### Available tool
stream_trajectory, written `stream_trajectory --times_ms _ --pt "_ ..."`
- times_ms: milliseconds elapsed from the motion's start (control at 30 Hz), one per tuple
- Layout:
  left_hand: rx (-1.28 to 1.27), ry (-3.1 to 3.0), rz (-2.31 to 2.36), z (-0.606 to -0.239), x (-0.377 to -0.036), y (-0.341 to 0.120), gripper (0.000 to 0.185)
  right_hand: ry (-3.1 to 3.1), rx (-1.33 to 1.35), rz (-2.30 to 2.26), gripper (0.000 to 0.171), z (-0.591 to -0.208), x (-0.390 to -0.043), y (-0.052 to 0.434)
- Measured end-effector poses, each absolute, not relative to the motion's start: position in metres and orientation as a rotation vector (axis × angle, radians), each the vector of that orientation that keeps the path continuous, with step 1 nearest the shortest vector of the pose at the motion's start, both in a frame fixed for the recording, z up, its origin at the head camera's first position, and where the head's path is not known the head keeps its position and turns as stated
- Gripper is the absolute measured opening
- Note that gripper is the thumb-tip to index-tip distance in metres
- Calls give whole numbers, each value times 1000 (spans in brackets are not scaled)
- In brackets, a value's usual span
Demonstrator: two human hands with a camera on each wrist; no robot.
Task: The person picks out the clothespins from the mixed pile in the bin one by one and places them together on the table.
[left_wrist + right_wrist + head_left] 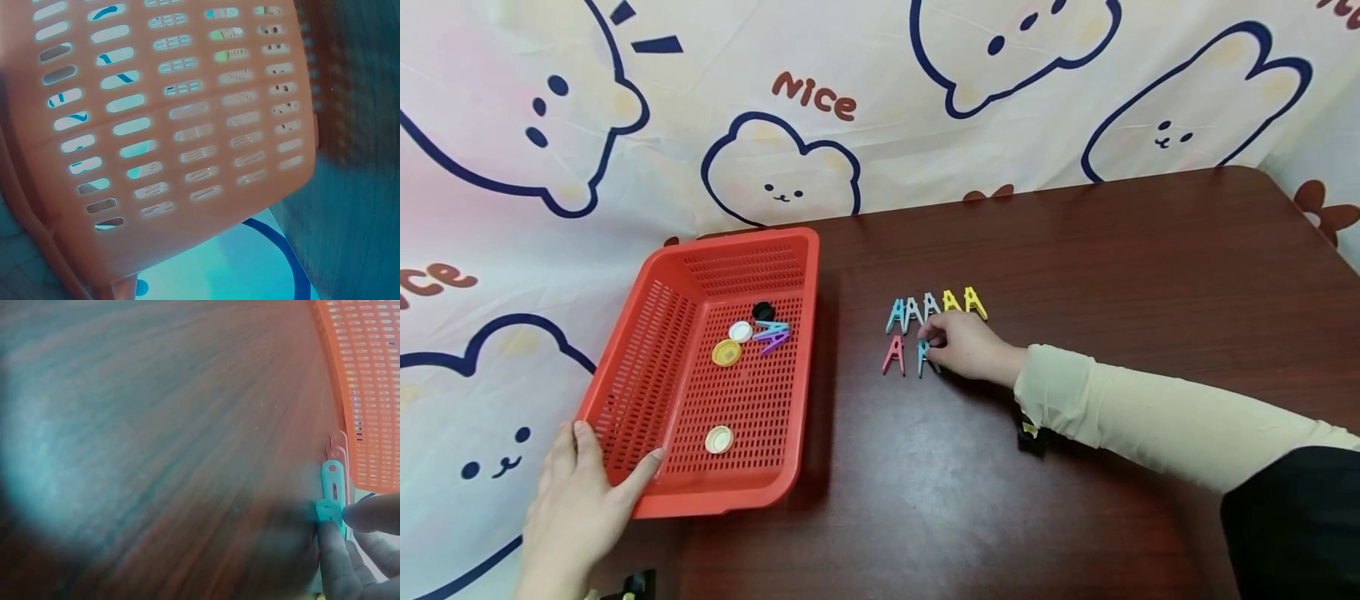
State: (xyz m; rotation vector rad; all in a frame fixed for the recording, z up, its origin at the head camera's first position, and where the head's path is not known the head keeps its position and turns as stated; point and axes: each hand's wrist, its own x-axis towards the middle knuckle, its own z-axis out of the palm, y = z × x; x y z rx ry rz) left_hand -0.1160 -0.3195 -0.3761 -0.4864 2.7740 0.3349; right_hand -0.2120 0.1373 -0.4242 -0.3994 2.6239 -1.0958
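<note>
While I look on from afar, a dark table point(1112, 275) bears a red basket point(806, 350) at its left end. I see the left hand point(576, 508) gripping the basket's near-left corner, thumb over the rim; the right hand point(968, 343), fingertips nearly together, pinches a teal clip point(922, 354) beside a pink clip point(895, 346). Five clips point(931, 298) line up just beyond; four caps point(726, 352) lie inside the basket.

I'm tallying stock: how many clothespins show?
9: five clothespins in the back row; pink one in front beside teal one in the right hand; blue one and purple one in the basket. The hand may hide more.
</note>
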Motion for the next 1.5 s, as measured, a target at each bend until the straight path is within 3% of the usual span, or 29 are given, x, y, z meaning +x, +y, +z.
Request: stream_trajectory --times_ms 1500 --pt "-455 2783 300 -367 -114 -312 115 2686 -401 -1192 17 -429 -210 125"
